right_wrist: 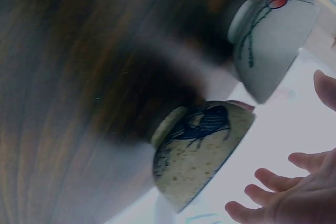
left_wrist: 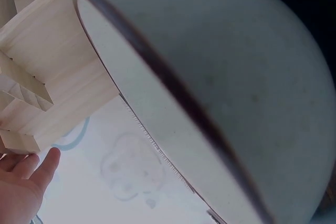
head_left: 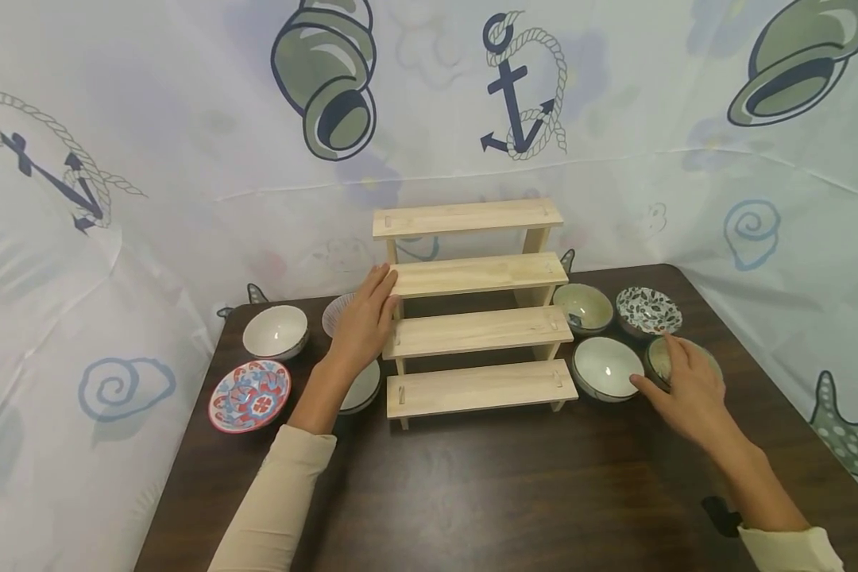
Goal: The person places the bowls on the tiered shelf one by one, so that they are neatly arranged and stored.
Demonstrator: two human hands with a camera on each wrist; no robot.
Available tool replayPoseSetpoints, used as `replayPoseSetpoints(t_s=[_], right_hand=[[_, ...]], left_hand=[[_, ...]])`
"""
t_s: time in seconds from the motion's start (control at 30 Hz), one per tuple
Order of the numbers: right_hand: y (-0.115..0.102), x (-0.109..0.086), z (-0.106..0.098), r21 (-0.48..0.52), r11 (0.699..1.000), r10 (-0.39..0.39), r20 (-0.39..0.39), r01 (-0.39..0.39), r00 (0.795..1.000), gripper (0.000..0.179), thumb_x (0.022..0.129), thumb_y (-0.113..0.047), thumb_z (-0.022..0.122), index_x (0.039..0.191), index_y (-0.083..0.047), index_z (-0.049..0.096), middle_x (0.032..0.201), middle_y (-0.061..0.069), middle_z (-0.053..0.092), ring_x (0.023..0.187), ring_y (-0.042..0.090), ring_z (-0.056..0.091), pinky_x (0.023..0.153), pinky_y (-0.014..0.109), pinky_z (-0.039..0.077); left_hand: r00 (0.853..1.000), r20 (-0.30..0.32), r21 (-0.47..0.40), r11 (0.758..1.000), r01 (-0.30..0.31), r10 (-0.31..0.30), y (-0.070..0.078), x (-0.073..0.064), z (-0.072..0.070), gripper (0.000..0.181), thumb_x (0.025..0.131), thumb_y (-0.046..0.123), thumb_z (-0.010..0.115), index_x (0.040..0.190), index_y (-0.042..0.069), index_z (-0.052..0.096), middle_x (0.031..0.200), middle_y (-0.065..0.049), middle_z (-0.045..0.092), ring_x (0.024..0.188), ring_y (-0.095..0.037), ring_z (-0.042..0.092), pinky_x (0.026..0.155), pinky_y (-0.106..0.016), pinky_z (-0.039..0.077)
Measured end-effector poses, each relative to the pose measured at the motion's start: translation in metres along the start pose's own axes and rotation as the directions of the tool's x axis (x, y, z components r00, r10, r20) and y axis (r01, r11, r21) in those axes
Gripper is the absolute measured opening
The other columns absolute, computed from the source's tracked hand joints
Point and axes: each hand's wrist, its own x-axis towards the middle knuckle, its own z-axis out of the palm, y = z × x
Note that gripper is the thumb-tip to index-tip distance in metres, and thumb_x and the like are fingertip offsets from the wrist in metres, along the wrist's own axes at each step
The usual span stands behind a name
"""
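Observation:
A four-step wooden shelf stand [head_left: 475, 276] stands at the back of the table. My left hand [head_left: 357, 330] lies along its left side, fingertips at the left end of the second step from the top. Under that forearm is a pale bowl with a dark rim [head_left: 363, 388], large in the left wrist view. My right hand [head_left: 692, 397] hovers with spread fingers over a speckled bowl [head_left: 659, 362], partly hiding it. A dark blue bird shows on that bowl's side in the right wrist view. Beside my right thumb is a white bowl [head_left: 606, 367] with a red flower [right_wrist: 278, 2] outside.
Left of the stand are a white bowl [head_left: 276, 332], a red and blue patterned dish [head_left: 250, 397] and a partly hidden striped bowl [head_left: 334, 312]. A greenish bowl [head_left: 583, 307] and a leaf-patterned bowl [head_left: 648, 311] sit at the back right. Printed cloth [head_left: 429, 175] hangs behind the dark table [head_left: 515, 485].

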Motion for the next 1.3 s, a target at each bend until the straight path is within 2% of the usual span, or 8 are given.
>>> replayPoseSetpoints(t_s=[0.37, 0.6, 0.8, 1.17, 1.3], right_hand=[[0.025, 0.003, 0.003, -0.001, 0.997, 0.082, -0.024, -0.082, 0.996, 0.092, 0.101, -0.045, 0.063, 0.161, 0.005, 0.015, 0.153, 0.047, 0.02, 0.146, 0.066, 0.01, 0.101, 0.087, 0.016], [0.044, 0.003, 0.002, 0.003, 0.994, 0.106, -0.029, -0.106, 0.994, 0.095, 0.101, -0.049, 0.061, 0.161, 0.006, 0.013, 0.153, 0.048, 0.017, 0.144, 0.067, 0.01, 0.1, 0.086, 0.015], [0.052, 0.002, 0.001, 0.01, 0.991, 0.131, -0.037, -0.13, 0.991, 0.097, 0.1, -0.051, 0.062, 0.162, 0.005, 0.012, 0.154, 0.047, 0.016, 0.145, 0.066, 0.009, 0.101, 0.086, 0.016], [0.059, 0.006, 0.002, 0.007, 0.985, 0.172, 0.042, -0.172, 0.984, 0.108, 0.095, -0.057, 0.065, 0.163, 0.004, 0.007, 0.156, 0.047, 0.014, 0.139, 0.072, 0.016, 0.096, 0.088, 0.022], [0.061, 0.008, 0.003, 0.022, 0.985, 0.171, 0.074, -0.173, 0.982, 0.111, 0.094, -0.057, 0.066, 0.163, 0.005, 0.004, 0.157, 0.047, 0.011, 0.139, 0.073, 0.014, 0.095, 0.089, 0.023]], left_hand=[[1.0, -0.001, -0.013, 1.0, 0.013, -0.013, -0.003, -0.002, 0.001, 0.051, 0.11, 0.024, 0.049, 0.157, 0.004, 0.042, 0.167, -0.014, 0.035, 0.158, -0.031, 0.027, 0.124, -0.052, 0.033], [1.0, 0.002, -0.033, 0.999, 0.019, -0.019, -0.004, -0.004, 0.002, 0.051, 0.111, 0.024, 0.047, 0.158, 0.004, 0.041, 0.168, -0.014, 0.034, 0.158, -0.032, 0.026, 0.124, -0.053, 0.032], [1.0, -0.003, -0.034, 0.999, 0.015, -0.015, -0.002, -0.003, 0.002, 0.051, 0.111, 0.024, 0.047, 0.158, 0.005, 0.042, 0.167, -0.014, 0.035, 0.158, -0.032, 0.028, 0.125, -0.053, 0.031], [1.0, -0.008, -0.047, 0.999, 0.007, -0.008, -0.001, -0.001, 0.002, 0.05, 0.111, 0.023, 0.048, 0.157, 0.004, 0.042, 0.167, -0.015, 0.035, 0.158, -0.032, 0.027, 0.124, -0.053, 0.032], [1.0, -0.002, -0.044, 0.999, 0.013, -0.013, -0.002, -0.001, 0.002, 0.051, 0.111, 0.024, 0.047, 0.158, 0.005, 0.041, 0.168, -0.013, 0.035, 0.159, -0.03, 0.027, 0.125, -0.052, 0.031]])
